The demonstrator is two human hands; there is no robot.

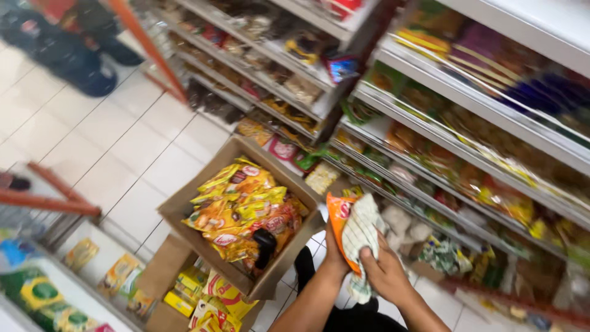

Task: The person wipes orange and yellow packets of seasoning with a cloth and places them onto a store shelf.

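My left hand holds an orange snack packet upright in front of the shop shelves. My right hand presses a checked white-and-green cloth against the packet's front. Both hands sit low in the middle of the view, just right of an open cardboard box filled with several yellow and orange snack packets. A dark object lies among the packets in the box.
White shelves packed with coloured packets run along the right and top. A second cardboard box with yellow packets stands under the first. A low shelf stands at the left. Orange rails cross the white tiled floor.
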